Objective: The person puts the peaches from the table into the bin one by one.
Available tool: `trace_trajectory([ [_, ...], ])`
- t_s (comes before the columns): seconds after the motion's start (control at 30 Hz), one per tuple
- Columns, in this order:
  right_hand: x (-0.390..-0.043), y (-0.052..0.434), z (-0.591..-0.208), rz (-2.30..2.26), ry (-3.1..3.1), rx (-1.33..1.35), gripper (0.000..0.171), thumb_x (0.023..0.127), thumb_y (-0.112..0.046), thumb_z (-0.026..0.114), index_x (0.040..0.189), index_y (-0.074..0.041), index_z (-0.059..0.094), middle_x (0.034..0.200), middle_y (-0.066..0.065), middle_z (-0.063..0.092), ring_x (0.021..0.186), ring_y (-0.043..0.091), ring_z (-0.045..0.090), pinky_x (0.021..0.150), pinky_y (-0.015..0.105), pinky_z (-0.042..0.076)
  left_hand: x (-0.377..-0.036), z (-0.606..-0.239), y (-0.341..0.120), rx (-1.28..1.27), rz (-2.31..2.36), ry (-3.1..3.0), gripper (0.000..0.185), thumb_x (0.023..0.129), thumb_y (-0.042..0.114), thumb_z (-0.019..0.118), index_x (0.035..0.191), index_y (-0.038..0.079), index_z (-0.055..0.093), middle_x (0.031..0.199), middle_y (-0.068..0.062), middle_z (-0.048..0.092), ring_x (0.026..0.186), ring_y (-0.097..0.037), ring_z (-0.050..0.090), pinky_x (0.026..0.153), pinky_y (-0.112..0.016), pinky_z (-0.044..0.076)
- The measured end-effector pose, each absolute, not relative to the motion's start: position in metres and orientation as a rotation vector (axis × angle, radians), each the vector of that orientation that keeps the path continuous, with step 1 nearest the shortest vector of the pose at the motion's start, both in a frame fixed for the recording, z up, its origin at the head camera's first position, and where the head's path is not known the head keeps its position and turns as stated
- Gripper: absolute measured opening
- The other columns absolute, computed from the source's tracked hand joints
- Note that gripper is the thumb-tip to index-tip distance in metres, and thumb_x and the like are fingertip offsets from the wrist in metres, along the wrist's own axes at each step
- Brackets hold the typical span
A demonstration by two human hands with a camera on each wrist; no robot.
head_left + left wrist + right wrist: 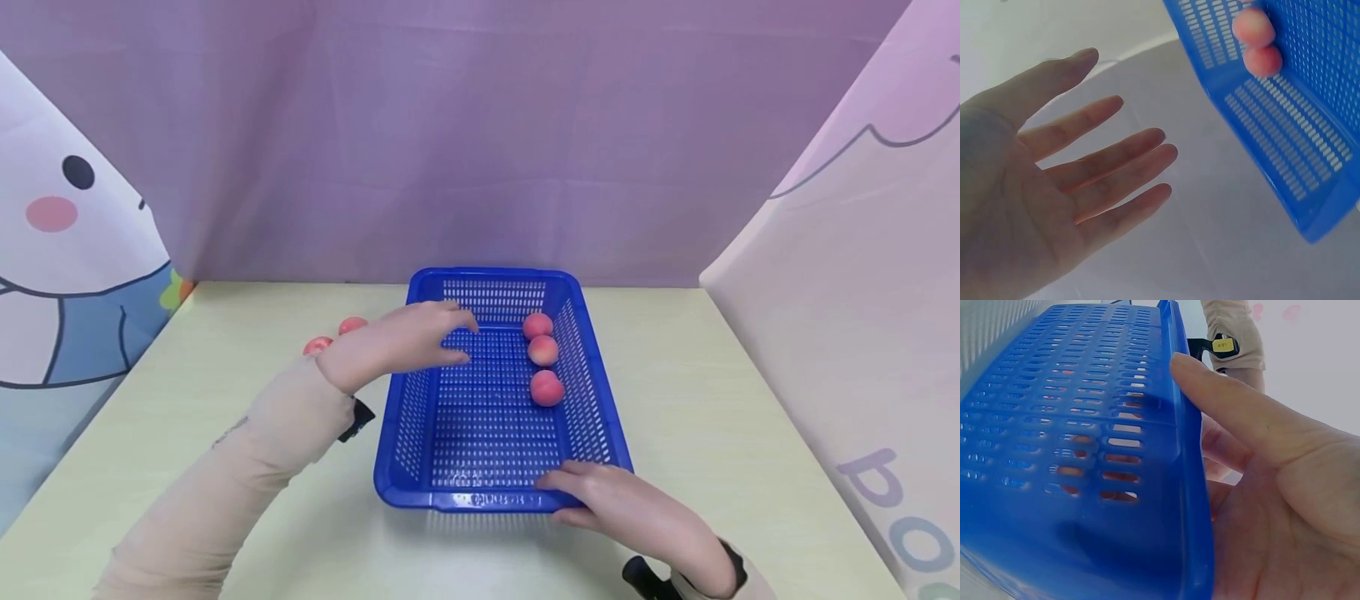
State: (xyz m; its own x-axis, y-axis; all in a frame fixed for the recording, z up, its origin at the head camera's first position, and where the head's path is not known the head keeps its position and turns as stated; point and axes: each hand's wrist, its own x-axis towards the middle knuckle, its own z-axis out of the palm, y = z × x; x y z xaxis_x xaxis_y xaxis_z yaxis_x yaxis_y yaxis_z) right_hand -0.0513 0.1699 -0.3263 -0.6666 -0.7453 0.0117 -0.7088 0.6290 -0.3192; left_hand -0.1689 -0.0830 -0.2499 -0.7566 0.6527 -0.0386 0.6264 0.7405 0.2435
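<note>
A blue plastic basket (487,500) with slotted walls stands on the table. Inside it, along the right wall, lie three pinkish peaches: a far one (537,326), a middle one (543,351) and a near one (547,388). My left hand (420,337) is over the basket's left side, holding nothing; its fingers look spread and nearly straight in the left wrist view. At the near right corner, my right hand (615,504) grips the rim, thumb outside the wall and fingers over the inner side. Two more peaches (352,324) lie left of the basket, partly hidden by the left arm.
The pale table (675,400) reaches a purple cloth backdrop (480,142). Printed cloth panels rise on the left (75,250) and right (847,333). A dark wrist strap (357,419) sits on the left wrist.
</note>
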Motion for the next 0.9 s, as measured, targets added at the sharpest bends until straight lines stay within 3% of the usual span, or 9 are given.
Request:
trace_trajectory([
  [0.27,-0.052,0.17,-0.328,-0.459,2.738,-1.251,0.026,0.081,-0.022,0.061,0.105,-0.012,0.059,0.091,-0.004,0.06,0.082,0.008,0.058,0.071,0.025,0.049,-0.162,-0.246,-0.11,0.929,0.454,2.827,0.038,0.083,0.021,0.061,0.117,0.005,0.054,0.109,-0.01,0.054,0.096,-0.022,0.054,0.082,-0.035,0.046],
  [0.4,-0.052,0.171,-0.328,-0.455,2.742,-1.258,0.026,0.081,-0.022,0.061,0.105,-0.012,0.059,0.091,-0.004,0.06,0.082,0.008,0.057,0.071,0.025,0.049,-0.161,-0.249,-0.122,0.83,0.518,2.84,0.038,0.084,0.022,0.059,0.118,0.006,0.051,0.116,-0.011,0.053,0.102,-0.024,0.053,0.086,-0.039,0.044],
  [0.67,-0.052,0.172,-0.327,-0.456,2.742,-1.269,0.027,0.081,-0.021,0.061,0.106,-0.012,0.059,0.091,-0.004,0.06,0.082,0.008,0.058,0.071,0.025,0.049,-0.159,-0.257,-0.146,0.708,0.602,2.867,0.037,0.085,0.019,0.058,0.119,0.008,0.05,0.108,-0.011,0.053,0.07,-0.014,0.058,0.07,-0.034,0.049],
  [0.9,-0.051,0.171,-0.327,-0.456,2.738,-1.246,0.027,0.081,-0.022,0.061,0.105,-0.011,0.06,0.092,-0.004,0.06,0.083,0.009,0.058,0.072,0.025,0.049,-0.161,-0.267,-0.167,0.738,0.591,2.974,0.033,0.084,0.019,0.058,0.114,0.005,0.055,0.102,-0.01,0.057,0.093,-0.026,0.055,0.085,-0.045,0.042],
])
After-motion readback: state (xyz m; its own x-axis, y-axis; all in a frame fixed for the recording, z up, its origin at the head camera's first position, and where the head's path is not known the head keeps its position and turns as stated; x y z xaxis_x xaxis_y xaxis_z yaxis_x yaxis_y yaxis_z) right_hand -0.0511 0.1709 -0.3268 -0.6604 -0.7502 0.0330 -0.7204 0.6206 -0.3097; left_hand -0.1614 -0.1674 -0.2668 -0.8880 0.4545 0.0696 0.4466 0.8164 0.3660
